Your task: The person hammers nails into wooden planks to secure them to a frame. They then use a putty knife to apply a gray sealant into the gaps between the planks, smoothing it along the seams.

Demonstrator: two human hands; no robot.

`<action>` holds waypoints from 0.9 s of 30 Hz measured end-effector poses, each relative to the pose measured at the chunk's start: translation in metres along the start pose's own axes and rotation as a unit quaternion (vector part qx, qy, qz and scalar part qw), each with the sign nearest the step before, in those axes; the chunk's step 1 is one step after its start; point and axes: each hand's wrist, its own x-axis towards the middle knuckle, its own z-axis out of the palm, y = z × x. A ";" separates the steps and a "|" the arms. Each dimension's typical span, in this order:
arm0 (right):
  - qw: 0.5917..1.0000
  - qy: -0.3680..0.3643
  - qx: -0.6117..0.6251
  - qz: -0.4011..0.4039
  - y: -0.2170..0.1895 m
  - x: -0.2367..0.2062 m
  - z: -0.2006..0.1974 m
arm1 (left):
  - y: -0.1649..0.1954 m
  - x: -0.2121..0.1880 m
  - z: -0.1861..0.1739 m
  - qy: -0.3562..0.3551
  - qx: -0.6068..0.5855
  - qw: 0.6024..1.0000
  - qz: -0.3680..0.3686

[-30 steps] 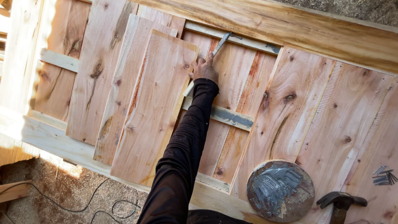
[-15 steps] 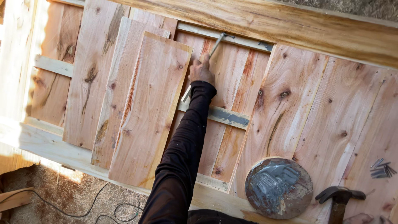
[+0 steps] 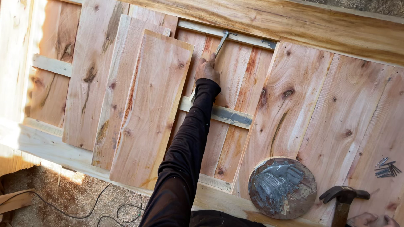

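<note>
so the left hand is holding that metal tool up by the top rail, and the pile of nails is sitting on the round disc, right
Not quite. The head view shows the nails lying loose on a bare plank at the right edge, apart from the round disc. The rest stands: the left hand grips the metal tool up by the top rail.

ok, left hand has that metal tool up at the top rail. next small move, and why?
Probably pull the metal tool back toward the body along the plank. The left hand grips its handle and the tip sits right at the top rail, so it looks like the start of a stroke. The right hand rests low by the hammer, apart from this.
</note>
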 end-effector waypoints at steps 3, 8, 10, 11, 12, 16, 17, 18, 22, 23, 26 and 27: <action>1.000 -0.006 -0.001 0.000 0.001 -0.001 0.000 | 0.009 -0.008 0.012 -0.013 -0.016 1.000 -0.010; 1.000 -0.007 -0.005 0.003 0.006 -0.001 -0.001 | 0.033 -0.026 0.035 -0.057 0.045 0.997 0.002; 1.000 -0.009 -0.007 0.008 0.008 -0.004 -0.003 | 0.044 -0.034 0.043 -0.057 0.071 0.995 0.031; 1.000 -0.009 -0.003 0.008 0.009 -0.005 -0.004 | 0.049 -0.037 0.046 -0.053 0.076 0.995 0.040; 1.000 -0.010 -0.003 0.008 0.009 -0.008 -0.006 | 0.053 -0.040 0.049 -0.048 0.081 0.994 0.046; 1.000 -0.013 -0.004 0.017 0.007 -0.017 -0.011 | 0.061 -0.038 0.049 -0.078 0.051 0.994 0.061; 1.000 -0.015 -0.004 0.019 0.007 -0.018 -0.013 | 0.060 -0.035 0.046 -0.073 0.020 0.995 0.071; 1.000 -0.018 -0.005 0.022 0.007 -0.019 -0.014 | 0.058 -0.031 0.043 -0.065 -0.012 0.994 0.081; 0.999 -0.031 -0.009 0.020 0.008 -0.015 -0.014 | 0.044 -0.013 0.026 -0.109 -0.176 0.977 -0.054; 0.999 -0.033 -0.014 0.015 0.008 -0.013 -0.013 | 0.039 -0.010 0.023 -0.054 -0.214 0.975 -0.008; 1.000 -0.015 -0.005 0.011 0.005 -0.012 -0.010 | 0.030 -0.006 0.019 -0.011 -0.208 0.978 0.027; 0.999 -0.013 0.018 0.037 0.003 -0.013 -0.008 | 0.029 -0.008 0.020 -0.028 -0.176 0.984 -0.007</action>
